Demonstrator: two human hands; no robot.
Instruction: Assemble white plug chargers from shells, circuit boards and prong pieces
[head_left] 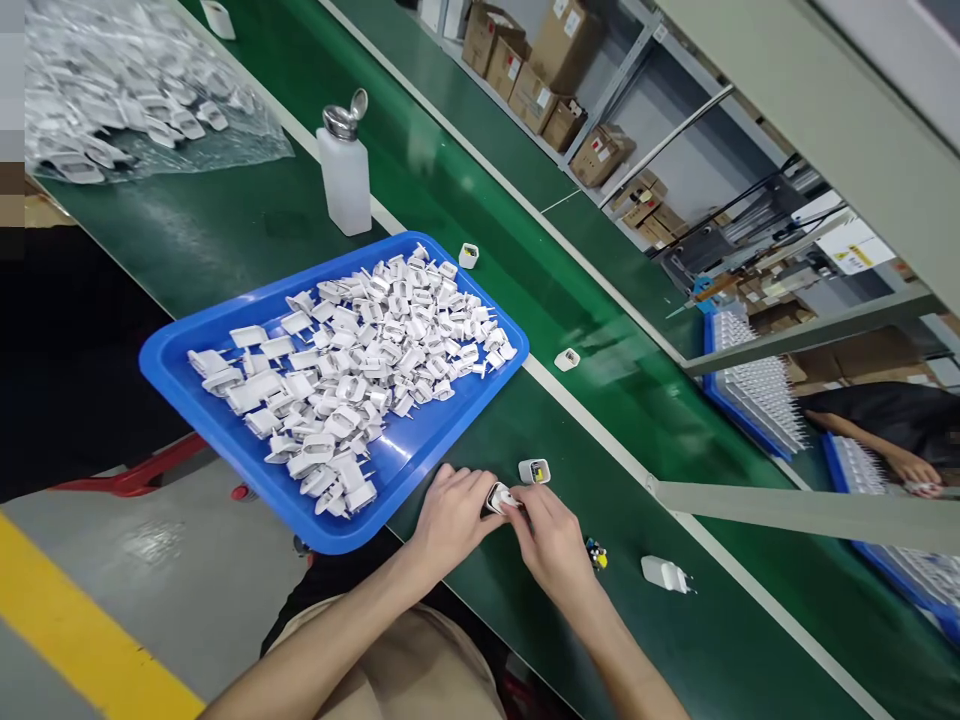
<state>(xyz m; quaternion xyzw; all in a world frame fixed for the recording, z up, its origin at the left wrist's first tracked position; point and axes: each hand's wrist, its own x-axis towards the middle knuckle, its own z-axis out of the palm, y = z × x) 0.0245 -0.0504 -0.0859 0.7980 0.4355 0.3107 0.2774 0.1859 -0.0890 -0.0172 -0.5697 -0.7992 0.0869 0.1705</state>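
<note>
My left hand (454,515) is closed around a small white charger housing (495,494), its open end facing up. The fingers of my right hand (553,535) pinch a white plug cap (507,497) at the mouth of that housing; how far it sits inside is hidden by the fingers. Just beyond my hands, an open charger housing (535,471) with yellow parts inside stands on the green bench. A small circuit part with yellow and blue bits (597,554) lies beside my right wrist. Farther right lies a white charger with pins (666,575).
A blue tray (337,540) heaped with white plug caps (360,350) stands at left. Behind it are a pump bottle (346,180) and a plastic bag (150,100) of white parts. Housings (568,359) sit on the green belt (510,300). A co-worker's hand (913,468) is at far right.
</note>
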